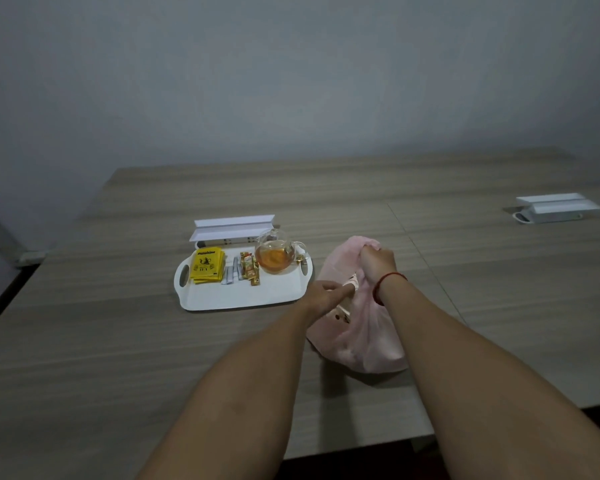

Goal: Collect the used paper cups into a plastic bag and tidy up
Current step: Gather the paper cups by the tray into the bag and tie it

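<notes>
Our left hand (328, 295) pinches the side of the pink plastic bag (364, 344), and our right hand (377, 263) is clenched around its gathered top. The bag sits on the table (118, 341), just right of a white tray (229, 303) holding a glass teapot (276, 258).

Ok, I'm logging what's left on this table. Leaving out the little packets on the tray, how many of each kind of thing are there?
white tray: 1
glass teapot: 1
pink plastic bag: 1
white power-strip boxes: 2, one behind the tray, one at far right
Total: 5
</notes>
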Demonstrator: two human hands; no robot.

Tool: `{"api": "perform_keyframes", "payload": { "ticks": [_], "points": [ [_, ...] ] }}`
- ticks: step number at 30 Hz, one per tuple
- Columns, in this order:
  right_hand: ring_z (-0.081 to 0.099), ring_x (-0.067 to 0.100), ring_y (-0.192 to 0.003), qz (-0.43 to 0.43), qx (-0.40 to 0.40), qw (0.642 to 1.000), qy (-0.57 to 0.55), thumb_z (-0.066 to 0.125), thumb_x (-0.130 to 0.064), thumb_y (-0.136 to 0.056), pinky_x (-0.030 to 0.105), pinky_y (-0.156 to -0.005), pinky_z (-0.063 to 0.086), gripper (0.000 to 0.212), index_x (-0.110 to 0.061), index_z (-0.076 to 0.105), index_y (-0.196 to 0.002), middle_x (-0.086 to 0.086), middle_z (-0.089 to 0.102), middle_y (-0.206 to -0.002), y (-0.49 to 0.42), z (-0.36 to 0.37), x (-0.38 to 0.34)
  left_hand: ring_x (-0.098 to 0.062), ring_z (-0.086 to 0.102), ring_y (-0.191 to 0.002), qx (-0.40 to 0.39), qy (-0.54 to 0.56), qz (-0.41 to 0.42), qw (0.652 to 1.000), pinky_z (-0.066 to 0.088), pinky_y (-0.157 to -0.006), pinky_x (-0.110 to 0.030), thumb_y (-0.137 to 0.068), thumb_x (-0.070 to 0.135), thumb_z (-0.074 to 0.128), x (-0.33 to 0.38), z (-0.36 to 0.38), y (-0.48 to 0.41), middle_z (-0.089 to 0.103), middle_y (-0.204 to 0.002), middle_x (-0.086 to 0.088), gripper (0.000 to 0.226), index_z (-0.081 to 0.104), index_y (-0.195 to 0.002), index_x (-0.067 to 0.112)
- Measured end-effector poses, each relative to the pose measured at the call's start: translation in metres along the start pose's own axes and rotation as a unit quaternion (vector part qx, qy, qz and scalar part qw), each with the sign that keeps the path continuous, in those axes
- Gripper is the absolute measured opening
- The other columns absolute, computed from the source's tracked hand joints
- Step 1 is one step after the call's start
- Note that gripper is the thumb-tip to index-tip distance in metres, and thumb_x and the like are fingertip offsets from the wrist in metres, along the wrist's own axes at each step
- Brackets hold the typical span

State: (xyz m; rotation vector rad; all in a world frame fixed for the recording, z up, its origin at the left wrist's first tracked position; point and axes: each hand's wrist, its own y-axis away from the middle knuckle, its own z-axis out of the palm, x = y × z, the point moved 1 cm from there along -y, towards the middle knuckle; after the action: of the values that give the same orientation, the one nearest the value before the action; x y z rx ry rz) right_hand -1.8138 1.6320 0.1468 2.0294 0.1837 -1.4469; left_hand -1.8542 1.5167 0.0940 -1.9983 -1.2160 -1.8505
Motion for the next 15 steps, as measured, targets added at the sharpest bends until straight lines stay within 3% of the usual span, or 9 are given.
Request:
{"api": "perform_keyframes", "payload": {
  "ticks": [2, 5, 8, 10, 12, 15],
  "points": [
    [0.046, 0.019, -0.045, -0.002, -0.011, 1.0, -0.003, 0.043, -0.012, -0.089, 0.015, -0.036, 0.031, 0.014, -0.005, 0.056, -0.088, 0.008, 0.05, -0.059, 0.0, 0.0, 0.001, -0.014, 0.054, -0.083, -0.019, -0.021, 0.005, 1.0, 0.045, -0.076, -0.025, -0.092, 0.031, 0.057, -0.001, 0.011, 0.001, 0.062, -0.089, -0.001, 0.021, 0.071, -0.084, 0.019],
    [0.044, 0.018, -0.046, -0.001, -0.02, 1.0, -0.011, 0.046, -0.01, -0.088, 0.011, -0.034, 0.029, 0.014, -0.005, 0.058, -0.093, 0.006, 0.049, -0.058, -0.002, 0.001, 0.002, -0.018, 0.055, -0.094, -0.023, -0.042, -0.004, 0.999, 0.044, -0.074, -0.023, -0.093, 0.021, 0.053, 0.0, 0.022, 0.006, 0.064, -0.117, -0.01, 0.035, 0.064, -0.125, 0.013],
    [0.044, 0.015, -0.052, -0.015, -0.038, 0.999, 0.011, 0.046, -0.011, -0.092, 0.023, -0.035, 0.036, 0.01, -0.005, 0.053, -0.093, 0.004, 0.046, -0.063, -0.003, 0.0, 0.002, -0.031, 0.057, -0.1, -0.039, -0.057, 0.007, 0.998, 0.05, -0.084, -0.033, -0.09, 0.013, 0.049, 0.001, 0.025, 0.009, 0.063, -0.114, -0.019, 0.039, 0.061, -0.126, 0.005],
    [0.047, 0.013, -0.059, -0.037, -0.042, 0.998, 0.02, 0.046, -0.015, -0.093, 0.015, -0.033, 0.041, 0.009, -0.009, 0.051, -0.091, 0.002, 0.049, -0.07, -0.003, -0.001, 0.002, -0.032, 0.055, -0.111, -0.041, -0.063, 0.01, 0.997, 0.045, -0.094, -0.039, -0.093, 0.023, 0.05, 0.007, 0.025, 0.011, 0.061, -0.124, -0.018, 0.039, 0.06, -0.13, 0.013],
    [0.049, 0.013, -0.061, -0.043, -0.043, 0.998, 0.007, 0.046, -0.017, -0.093, 0.011, -0.03, 0.038, 0.012, -0.012, 0.05, -0.083, 0.001, 0.05, -0.073, -0.003, -0.002, 0.003, -0.024, 0.053, -0.105, -0.049, -0.044, 0.009, 0.998, 0.044, -0.086, -0.031, -0.098, 0.028, 0.046, 0.014, 0.025, 0.01, 0.059, -0.131, -0.013, 0.039, 0.057, -0.134, 0.017],
    [0.049, 0.013, -0.061, -0.042, -0.04, 0.998, 0.008, 0.046, -0.017, -0.093, 0.011, -0.03, 0.038, 0.021, -0.017, 0.046, -0.072, 0.001, 0.05, -0.074, -0.001, -0.002, 0.004, -0.023, 0.049, -0.102, -0.072, -0.084, -0.004, 0.994, 0.043, -0.084, -0.032, -0.098, 0.012, 0.041, 0.02, 0.03, 0.008, 0.056, -0.131, -0.015, 0.038, 0.054, -0.134, 0.012]
  ]
}}
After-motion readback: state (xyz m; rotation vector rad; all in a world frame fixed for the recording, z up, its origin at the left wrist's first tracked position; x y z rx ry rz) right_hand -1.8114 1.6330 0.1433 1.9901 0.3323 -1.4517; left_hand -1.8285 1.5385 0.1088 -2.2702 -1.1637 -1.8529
